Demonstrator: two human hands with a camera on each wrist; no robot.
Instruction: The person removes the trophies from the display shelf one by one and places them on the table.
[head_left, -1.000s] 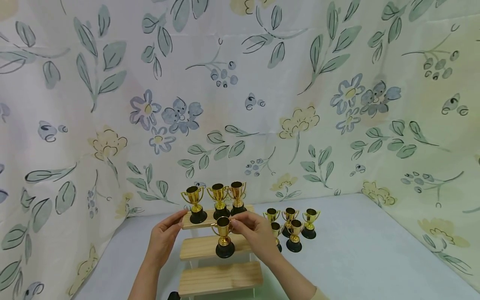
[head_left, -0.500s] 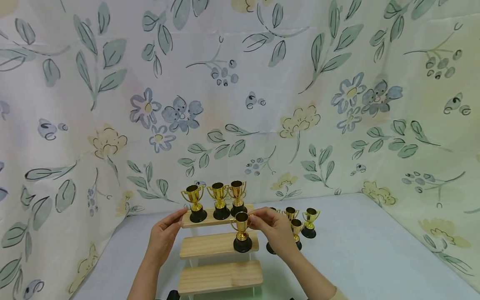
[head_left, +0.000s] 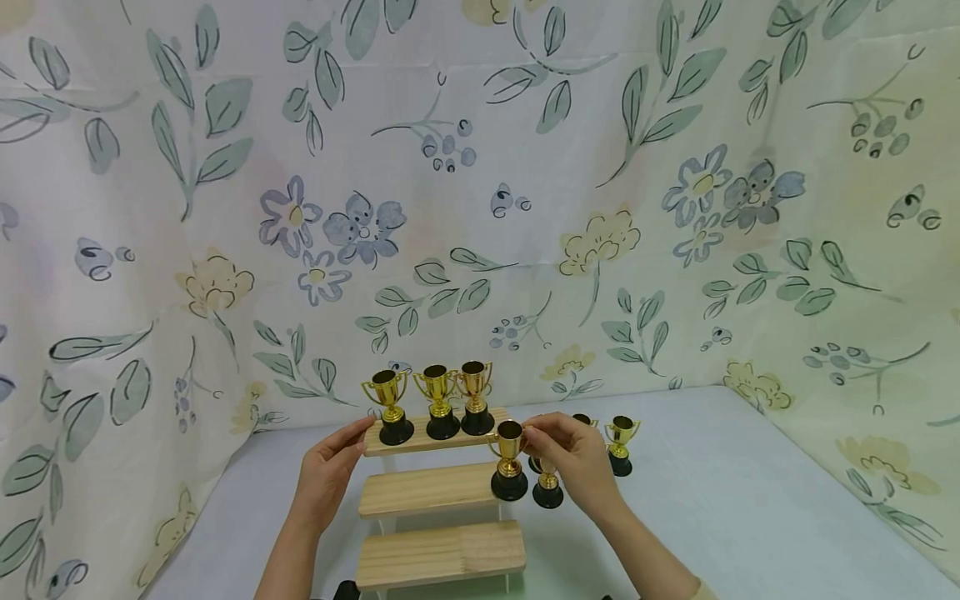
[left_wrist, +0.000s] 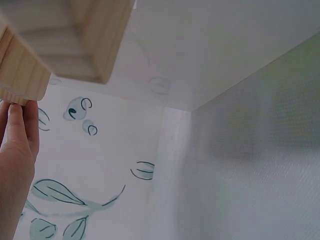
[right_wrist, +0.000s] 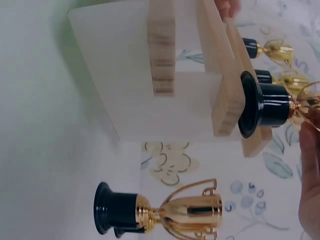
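Note:
In the head view, my right hand [head_left: 573, 458] pinches a small gold trophy cup [head_left: 509, 450] with a black base by its right side. The cup is upright at the right end of the middle wooden shelf [head_left: 427, 490]. Its base [right_wrist: 257, 105] appears close to that shelf's end in the right wrist view; whether they touch I cannot tell. At the left end of the top shelf [head_left: 408, 447], my left hand [head_left: 327, 475] holds the board between thumb and fingers. The left wrist view shows its fingers [left_wrist: 17, 122] against the wood.
Three gold trophies [head_left: 438, 400] stand on the top shelf. Several more, such as one trophy [head_left: 548, 487], stand on the white table [head_left: 750, 500] at the right, some behind my right hand. The bottom shelf [head_left: 442, 554] is nearest. A floral curtain [head_left: 480, 208] hangs behind.
My right hand has moved the trophy rightward, from the middle of the middle shelf to its right end. My left hand has stayed at the top shelf.

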